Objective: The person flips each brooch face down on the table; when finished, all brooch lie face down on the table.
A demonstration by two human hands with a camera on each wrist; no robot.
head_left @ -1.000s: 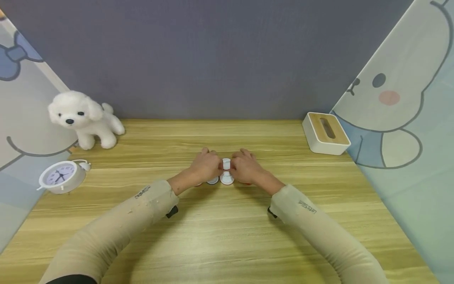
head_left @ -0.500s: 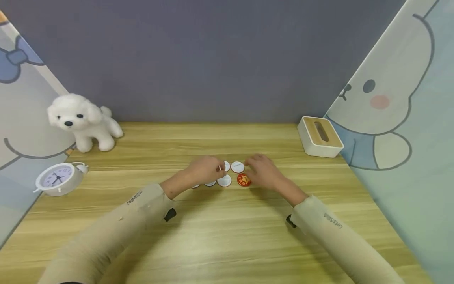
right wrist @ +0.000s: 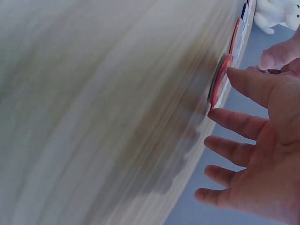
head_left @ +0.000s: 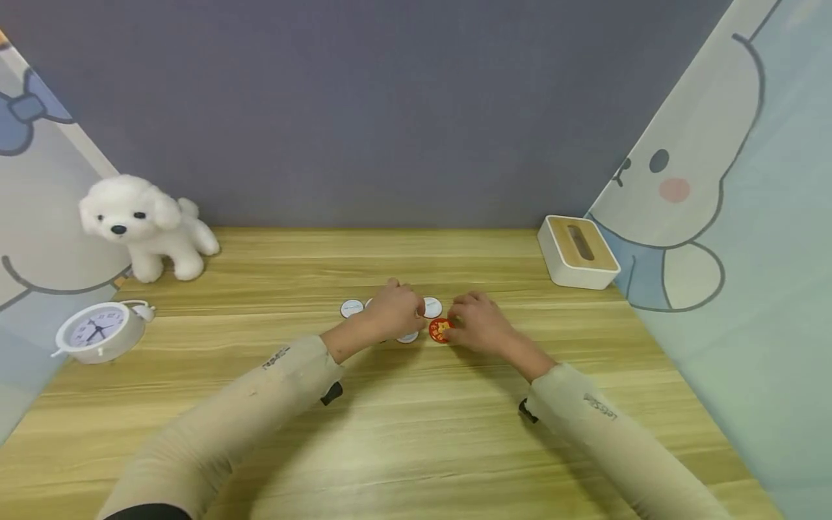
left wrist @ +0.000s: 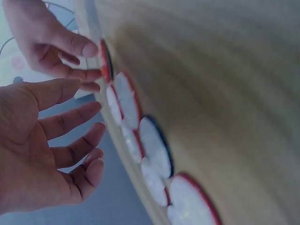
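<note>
Several thin round discs, most white side up like the white disc (head_left: 352, 309) at the left end, lie in two rows on the wooden table. My left hand (head_left: 393, 312) hovers over the middle of the rows. In the left wrist view its fingers are relaxed and apart from the white discs (left wrist: 127, 101). At the right end lies a red disc (head_left: 438, 330) with a yellow figure on its face. My right hand (head_left: 482, 323) has thumb and index finger at opposite edges of this red disc (right wrist: 221, 82), pinching it; the other fingers extend loosely.
A white plush dog (head_left: 146, 227) stands at the back left, with a white alarm clock (head_left: 100, 332) in front of it. A white tissue box (head_left: 578, 253) with a wooden top sits at the back right. A grey panel (head_left: 383, 108) rises behind the table.
My hands were close together over the discs, then moved apart, uncovering the red disc's face. Since then my left hand has shifted right over the rows. The view has turned slightly right.
</note>
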